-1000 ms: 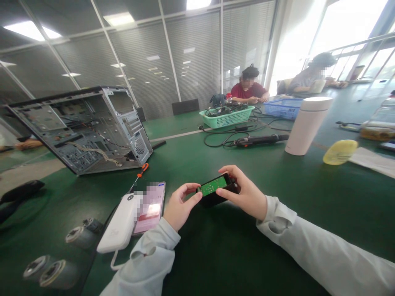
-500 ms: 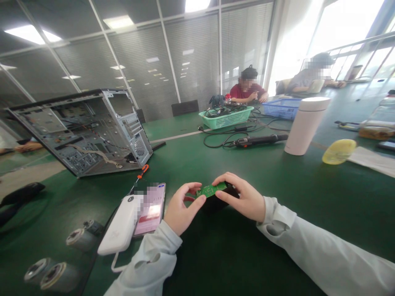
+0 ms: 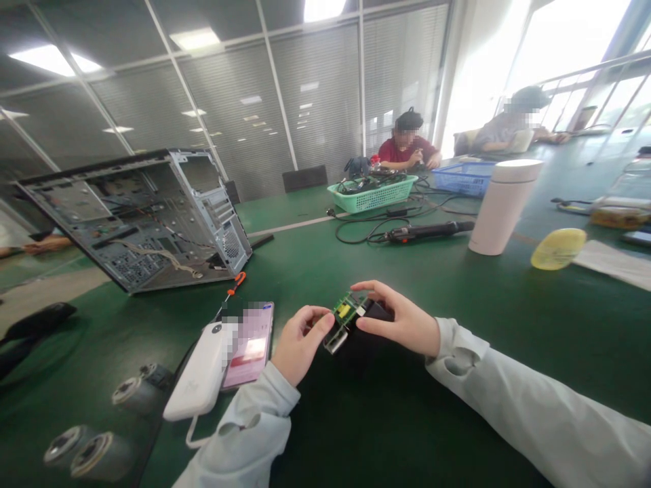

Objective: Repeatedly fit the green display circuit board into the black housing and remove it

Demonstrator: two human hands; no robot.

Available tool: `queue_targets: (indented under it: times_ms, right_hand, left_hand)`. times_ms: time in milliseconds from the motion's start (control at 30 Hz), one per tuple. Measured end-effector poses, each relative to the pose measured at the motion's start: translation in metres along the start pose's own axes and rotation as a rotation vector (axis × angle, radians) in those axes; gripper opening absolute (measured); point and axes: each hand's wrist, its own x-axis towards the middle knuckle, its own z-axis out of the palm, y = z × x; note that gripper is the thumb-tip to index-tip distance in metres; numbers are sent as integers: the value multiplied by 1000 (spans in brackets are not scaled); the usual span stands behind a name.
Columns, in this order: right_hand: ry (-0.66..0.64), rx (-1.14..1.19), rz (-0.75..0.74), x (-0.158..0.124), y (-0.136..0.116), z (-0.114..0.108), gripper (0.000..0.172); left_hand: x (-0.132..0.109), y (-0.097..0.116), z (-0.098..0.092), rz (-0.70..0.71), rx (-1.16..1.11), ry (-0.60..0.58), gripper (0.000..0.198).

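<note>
My left hand and my right hand together pinch a small green circuit board just above the green table. The board is tilted up on edge, its component side showing, with a metal part at its lower end. A black casing lies under my right hand, half hidden by the fingers. Both hands are closed around the board's ends.
A pink phone and a white power bank lie left of my hands. An open computer case stands at the left with an orange screwdriver before it. A white tumbler, green basket and cabled tool sit beyond. Two people sit at the far end.
The green board has come up out of the black casing and turned from lying flat to standing on edge between my fingers. My hands stayed close together.
</note>
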Motion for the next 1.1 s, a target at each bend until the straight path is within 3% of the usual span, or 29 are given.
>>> queue_targets:
  times_ms: [167, 300, 467, 667, 900, 1100]
  right_hand:
    - [18, 63, 192, 5, -3, -6, 64]
    - [71, 118, 319, 7, -4, -10, 64]
    - [103, 187, 395, 6, -7, -8, 64]
    - [140, 308, 502, 5, -9, -3, 70]
    - [254, 620, 626, 5, -11, 4, 36]
    - [43, 788, 747, 5, -22, 9, 30]
  left_hand:
    - [8, -8, 1, -275, -433, 147, 26]
    - [11, -9, 3, -437, -597, 138, 25]
    - [7, -5, 5, -498, -666, 50, 37]
    - [7, -8, 4, -498, -712, 90, 37]
    - [7, -6, 3, -496, -731, 126, 34]
    - [6, -1, 3, -495, -734, 125, 37]
